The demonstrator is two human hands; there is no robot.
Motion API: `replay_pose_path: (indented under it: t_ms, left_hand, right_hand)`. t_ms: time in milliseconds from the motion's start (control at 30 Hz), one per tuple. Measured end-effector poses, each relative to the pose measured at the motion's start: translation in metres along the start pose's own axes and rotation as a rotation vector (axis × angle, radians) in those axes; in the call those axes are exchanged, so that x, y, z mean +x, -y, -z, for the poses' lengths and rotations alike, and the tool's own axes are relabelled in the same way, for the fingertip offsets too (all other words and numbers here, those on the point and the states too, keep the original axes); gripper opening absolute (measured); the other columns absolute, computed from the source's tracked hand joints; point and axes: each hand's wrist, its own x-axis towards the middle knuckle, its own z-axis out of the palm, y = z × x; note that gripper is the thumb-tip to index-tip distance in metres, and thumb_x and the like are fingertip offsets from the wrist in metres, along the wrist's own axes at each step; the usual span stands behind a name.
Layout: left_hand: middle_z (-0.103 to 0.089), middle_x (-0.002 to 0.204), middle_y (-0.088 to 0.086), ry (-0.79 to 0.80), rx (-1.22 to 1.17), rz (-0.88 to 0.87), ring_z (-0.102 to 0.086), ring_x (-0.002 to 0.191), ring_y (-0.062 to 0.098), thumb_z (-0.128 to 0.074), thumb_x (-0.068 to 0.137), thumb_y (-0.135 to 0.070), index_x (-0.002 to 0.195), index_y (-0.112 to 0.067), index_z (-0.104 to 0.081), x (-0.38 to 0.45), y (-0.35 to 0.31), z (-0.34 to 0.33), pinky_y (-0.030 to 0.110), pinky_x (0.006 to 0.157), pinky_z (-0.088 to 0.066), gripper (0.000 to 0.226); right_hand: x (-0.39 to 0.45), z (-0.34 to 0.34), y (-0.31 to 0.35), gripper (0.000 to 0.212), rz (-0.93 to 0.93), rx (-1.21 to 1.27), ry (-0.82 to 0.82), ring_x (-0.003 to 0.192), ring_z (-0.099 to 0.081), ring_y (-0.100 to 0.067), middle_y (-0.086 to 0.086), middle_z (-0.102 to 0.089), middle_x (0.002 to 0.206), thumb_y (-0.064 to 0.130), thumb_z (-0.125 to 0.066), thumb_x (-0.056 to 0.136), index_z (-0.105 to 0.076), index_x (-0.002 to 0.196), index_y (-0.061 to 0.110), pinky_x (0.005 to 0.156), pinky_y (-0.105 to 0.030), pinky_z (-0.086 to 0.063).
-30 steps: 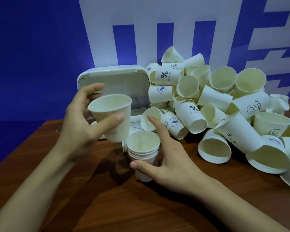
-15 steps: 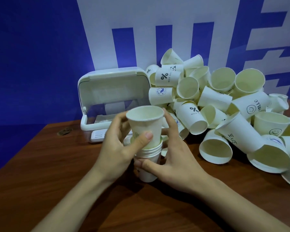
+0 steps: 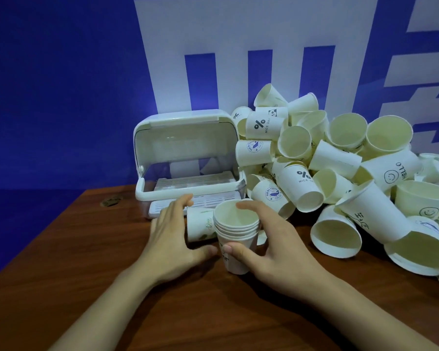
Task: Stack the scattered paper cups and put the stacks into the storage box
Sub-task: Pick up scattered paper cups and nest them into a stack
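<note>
- The right hand [image 3: 269, 245] curls round the stack of cups [image 3: 236, 236], thumb low on the near wall, forefinger arched over the far rim; the forearm runs in from the lower right.
- The stack stands upright on the wooden table [image 3: 86, 287], about 6 rims showing, mouth up, just in front of the storage box [image 3: 188, 160].
- The left hand [image 3: 174, 239] is open, holding nothing: fingers straight and pointed away toward the box, thumb stretched toward the base of the stack. Whether the thumb touches the stack I cannot tell.
- Between the left hand and the stack stands 1 single cup with green print [image 3: 200, 226], upside down, partly hidden by the fingers.
- The storage box sits with its lid raised, a slatted tray visible inside.
- The loose cup pile [image 3: 340, 168] lies right of the box and stack, against the blue and white wall.
</note>
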Motion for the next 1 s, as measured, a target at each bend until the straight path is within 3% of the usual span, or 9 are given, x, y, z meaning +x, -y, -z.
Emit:
replay_pose_path:
  t_ms: [67,167,233,300,433,567,767,900,1000]
  left_hand:
    - [-0.041,0.154,-0.009,-0.010,0.012,0.069,-0.037,0.146,0.021,-0.088,0.064,-0.066,0.160,-0.034,-0.019,0.002,0.001,-0.007,0.039,0.118,-0.031,0.123]
    - [-0.055,0.136,-0.009,-0.132,-0.291,0.178,-0.057,0.132,0.022,-0.101,0.066,-0.033,0.149,-0.028,-0.036,0.007,0.005,-0.009,0.034,0.101,-0.049,0.105]
    - [-0.065,0.127,-0.004,-0.230,-0.552,0.187,-0.067,0.120,0.020,-0.103,0.060,-0.027,0.134,-0.024,-0.048,0.010,0.003,-0.002,0.022,0.085,-0.055,0.092]
    - [-0.072,0.120,-0.001,-0.318,-0.770,0.153,-0.071,0.113,0.017,-0.104,0.055,-0.034,0.127,-0.023,-0.057,0.012,-0.004,0.010,0.019,0.081,-0.057,0.086]
    - [-0.073,0.131,0.005,-0.328,-0.925,0.022,-0.069,0.124,0.022,-0.083,0.068,-0.055,0.139,-0.021,-0.065,0.015,-0.019,0.031,0.037,0.101,-0.055,0.080]
    - [-0.067,0.138,0.003,-0.327,-1.005,-0.018,-0.066,0.128,0.017,-0.084,0.062,-0.051,0.143,-0.024,-0.060,0.012,-0.033,0.036,0.024,0.094,-0.056,0.088]
    - [-0.076,0.115,0.004,-0.278,-1.067,-0.081,-0.074,0.110,0.021,-0.086,0.061,-0.041,0.140,-0.018,-0.056,0.006,-0.052,0.035,0.022,0.081,-0.059,0.088]
    - [-0.078,0.108,-0.002,-0.280,-1.077,-0.123,-0.073,0.109,0.016,-0.084,0.066,-0.039,0.132,-0.020,-0.061,0.004,-0.056,0.033,0.021,0.083,-0.058,0.073]
    - [-0.077,0.113,-0.002,-0.273,-1.073,-0.153,-0.072,0.114,0.016,-0.083,0.070,-0.039,0.138,-0.016,-0.059,0.003,-0.058,0.032,0.023,0.086,-0.058,0.076]
  right_hand:
    - [0.000,-0.001,0.001,0.075,-0.010,0.014,0.008,0.124,-0.048,0.006,0.028,-0.052,0.134,0.072,-0.066,0.078,-0.038,0.142,0.043,0.105,-0.029,-0.045]
    - [0.000,-0.004,0.000,0.084,-0.030,0.059,0.007,0.128,-0.046,0.006,0.028,-0.049,0.138,0.071,-0.070,0.076,-0.029,0.145,0.046,0.106,-0.033,-0.046]
    - [0.000,-0.004,0.001,0.091,-0.048,0.092,-0.008,0.128,-0.047,0.006,0.030,-0.048,0.137,0.069,-0.074,0.074,-0.021,0.146,0.050,0.102,-0.035,-0.050]
    - [-0.001,-0.004,0.003,0.098,-0.062,0.098,-0.013,0.129,-0.045,0.004,0.028,-0.046,0.140,0.068,-0.075,0.073,-0.013,0.148,0.053,0.105,-0.035,-0.049]
    - [0.000,-0.005,0.004,0.105,-0.057,0.087,-0.026,0.134,-0.046,-0.004,0.021,-0.046,0.144,0.065,-0.076,0.074,-0.004,0.149,0.054,0.110,-0.034,-0.042]
    - [-0.001,-0.008,0.006,0.109,-0.041,0.080,-0.024,0.131,-0.048,-0.005,0.017,-0.051,0.139,0.061,-0.078,0.075,-0.002,0.152,0.050,0.110,-0.035,-0.043]
    - [-0.001,-0.012,0.011,0.109,-0.034,0.098,-0.004,0.131,-0.051,-0.009,0.014,-0.053,0.144,0.064,-0.075,0.075,0.001,0.152,0.051,0.108,-0.043,-0.046]
    - [-0.001,-0.012,0.011,0.108,-0.025,0.092,0.000,0.129,-0.053,-0.009,0.014,-0.056,0.140,0.061,-0.076,0.077,0.000,0.153,0.047,0.107,-0.043,-0.047]
    - [-0.001,-0.012,0.012,0.109,-0.023,0.090,0.001,0.128,-0.053,-0.007,0.014,-0.056,0.141,0.059,-0.076,0.078,0.001,0.154,0.046,0.108,-0.042,-0.047]
